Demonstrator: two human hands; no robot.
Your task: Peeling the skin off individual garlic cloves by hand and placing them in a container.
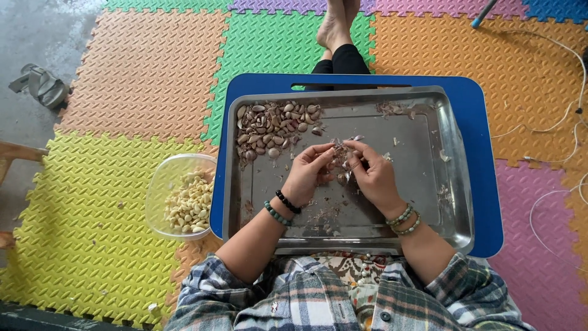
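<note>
Head view, looking straight down at a lap. Left hand (pixel 306 175) and right hand (pixel 373 178) meeting over the middle of a steel tray (pixel 453 208), fingers (pixel 321 153) of both pinched together on one garlic clove (pixel 342 178) held between them, just above the tray floor. Bits of papery skin (pixel 355 138) sticking up from the fingertips. Dark bead bracelet plus a green one on the left wrist, two greenish bead bracelets on the right.

Pile of unpeeled cloves (pixel 272 129) sitting in the far left corner of the tray, close to the left hand but not touching it. Loose peel scraps (pixel 327 214) scattered on the tray floor under and near the hands, a few more along the far edge and right side. Tray resting on a blue lap bench (pixel 487 184), blue rim showing on three sides.

Clear plastic container (pixel 160 184) on the floor just left of the bench, peeled pale cloves (pixel 190 205) heaped inside it. Colourful foam mat (pixel 122 79) underneath everything, in orange, green, yellow and pink tiles. Bare feet (pixel 335 24) stretched out past the far edge of the bench. White cable (pixel 554 129) snaking over the mat on the right. Plaid shirt sleeves at the bottom. Grey floor top left with a crumpled grey thing on it, can't tell what.
</note>
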